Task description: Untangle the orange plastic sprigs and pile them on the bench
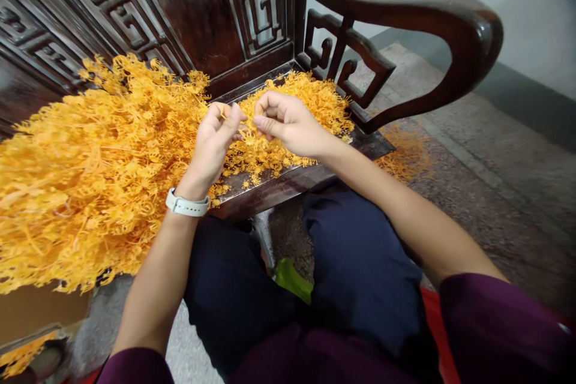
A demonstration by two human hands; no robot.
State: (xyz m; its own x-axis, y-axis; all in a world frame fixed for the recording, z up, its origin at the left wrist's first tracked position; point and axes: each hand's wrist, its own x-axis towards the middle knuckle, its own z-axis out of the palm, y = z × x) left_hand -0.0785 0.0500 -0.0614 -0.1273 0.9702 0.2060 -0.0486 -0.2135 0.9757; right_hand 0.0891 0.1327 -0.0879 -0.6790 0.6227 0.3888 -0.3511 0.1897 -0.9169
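Observation:
Both of my hands meet over the wooden bench seat, close together but apart. My left hand [216,135], with a pale watch strap [188,203] at its wrist, is closed in a pinch on a small orange plastic piece, mostly hidden by the fingers. My right hand [288,123] faces it with thumb and fingertips drawn together; what they hold, if anything, is too small to make out. Beneath the hands lies a pile of small orange plastic flower pieces [310,96]. A much larger heap of orange branching sprigs [103,168] rises beside my left hand.
The dark carved bench has a lattice back [198,6] and a curved armrest [405,3] at the right. More orange pieces [405,153] lie on the floor past the seat. At lower left is a cardboard box [40,312]. Something green [292,279] shows between my knees.

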